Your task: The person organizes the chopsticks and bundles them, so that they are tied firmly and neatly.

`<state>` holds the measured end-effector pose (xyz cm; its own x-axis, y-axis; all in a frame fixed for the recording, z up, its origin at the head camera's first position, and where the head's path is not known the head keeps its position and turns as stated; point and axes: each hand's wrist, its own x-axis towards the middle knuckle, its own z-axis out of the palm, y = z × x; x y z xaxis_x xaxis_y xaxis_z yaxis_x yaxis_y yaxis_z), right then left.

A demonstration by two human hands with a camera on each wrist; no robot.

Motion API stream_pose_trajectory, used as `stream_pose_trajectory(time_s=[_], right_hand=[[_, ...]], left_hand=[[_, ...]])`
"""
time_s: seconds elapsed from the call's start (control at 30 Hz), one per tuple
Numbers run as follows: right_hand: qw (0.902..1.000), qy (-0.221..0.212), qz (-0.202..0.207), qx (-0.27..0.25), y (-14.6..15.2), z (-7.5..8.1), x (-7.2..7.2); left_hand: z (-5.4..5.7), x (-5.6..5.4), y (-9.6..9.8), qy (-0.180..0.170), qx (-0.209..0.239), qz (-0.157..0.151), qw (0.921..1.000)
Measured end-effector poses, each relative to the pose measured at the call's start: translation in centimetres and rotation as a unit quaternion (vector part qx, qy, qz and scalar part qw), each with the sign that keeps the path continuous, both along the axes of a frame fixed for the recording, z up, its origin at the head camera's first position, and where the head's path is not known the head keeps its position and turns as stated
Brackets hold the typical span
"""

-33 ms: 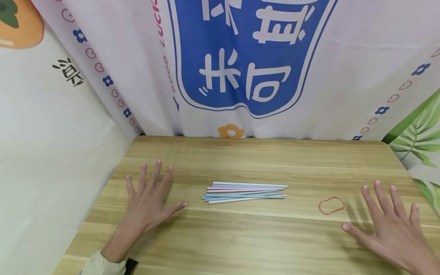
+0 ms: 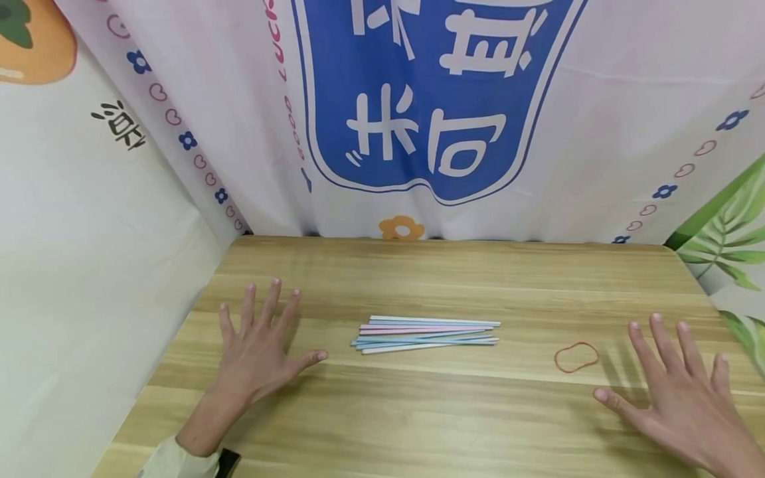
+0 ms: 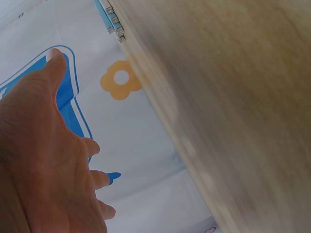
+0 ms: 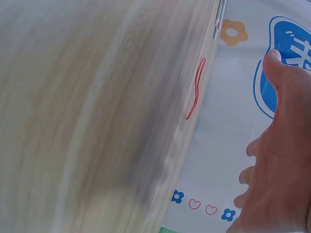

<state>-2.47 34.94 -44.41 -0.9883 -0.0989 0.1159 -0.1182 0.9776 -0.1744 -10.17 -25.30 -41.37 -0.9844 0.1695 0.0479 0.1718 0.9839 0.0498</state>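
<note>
A loose bundle of thin sticks (image 2: pixel 425 327), white, pale blue and pink, lies crosswise on the wooden table. To its right a red rubber band (image 2: pixel 578 344) forms a loose ring. My left hand (image 2: pixel 257 355), fingers spread, is left of the sticks and apart from them. Right of the band is my right hand (image 2: pixel 687 401), also spread and holding nothing. In the left wrist view the left hand (image 3: pixel 48 150) is seen from the side, with stick ends (image 3: pixel 115 22) beyond it. The right wrist view shows the right hand (image 4: pixel 286 155) apart from the band (image 4: pixel 197 90).
The wooden table (image 2: pixel 418 418) ends at the back against a hanging cloth (image 2: pixel 586 166) with a blue printed panel. White printed fabric (image 2: pixel 89 265) borders the left side. Leaf-patterned fabric (image 2: pixel 726 236) hangs at the right. A dark strip (image 2: pixel 228 463) shows by the left sleeve.
</note>
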Motion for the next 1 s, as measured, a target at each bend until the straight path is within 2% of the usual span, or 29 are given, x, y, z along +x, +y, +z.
stream_pose_trajectory(time_s=[0.3, 0.5, 0.8, 1.0], right_hand=[[0.9998, -0.018, -0.009, -0.005, -0.5, 0.5, -0.3], [0.9997, -0.024, -0.005, -0.01, -0.9, 0.2, -0.5], [0.9998, 0.004, 0.002, -0.018, -1.4, -0.3, -0.9], [0.9998, 0.002, 0.003, -0.021, -1.9, 0.0, -1.5]], left_hand=[[-0.1, -0.2, 0.2, -0.008, -0.001, -0.001, 1.0], [-0.1, -0.1, 0.2, -0.02, -0.001, 0.003, 0.9998], [-0.2, -0.5, 0.2, -0.018, -0.001, 0.003, 0.9998], [-0.2, -0.6, 0.3, -0.016, 0.007, 0.0, 0.9998]])
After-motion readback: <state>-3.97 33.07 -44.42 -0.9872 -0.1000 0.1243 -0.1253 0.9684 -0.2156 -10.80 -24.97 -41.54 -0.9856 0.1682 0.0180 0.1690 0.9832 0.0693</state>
